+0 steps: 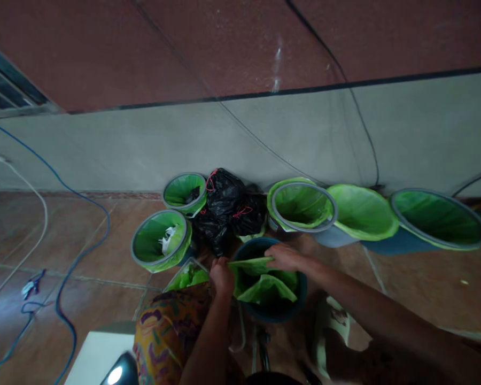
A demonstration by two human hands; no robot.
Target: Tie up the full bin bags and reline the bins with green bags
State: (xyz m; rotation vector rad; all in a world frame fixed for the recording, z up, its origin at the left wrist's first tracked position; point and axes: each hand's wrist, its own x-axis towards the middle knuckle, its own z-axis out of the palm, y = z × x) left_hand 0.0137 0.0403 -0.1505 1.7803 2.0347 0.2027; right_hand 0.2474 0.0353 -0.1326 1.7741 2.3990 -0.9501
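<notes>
Between my two hands stretches a green bag (pixel 264 283), hanging partly inside a dark blue bin (pixel 273 317). My left hand (pixel 222 275) is closed on the bag's edge at the bin's left side. On the far rim side, my right hand (pixel 284 258) pinches the same bag's top edge. The bag is folded, with its lower part down in the bin. Just left of my left hand, a container with green bags (pixel 189 275) stands on the floor, partly hidden by patterned cloth.
Lined bins stand on the left (pixel 161 240) and along the wall to the right (pixel 302 206). Black tied bags (pixel 224 195) lean by the wall. A blue cable (pixel 82 254) crosses the tiled floor. A white surface (pixel 98 355) is at bottom left.
</notes>
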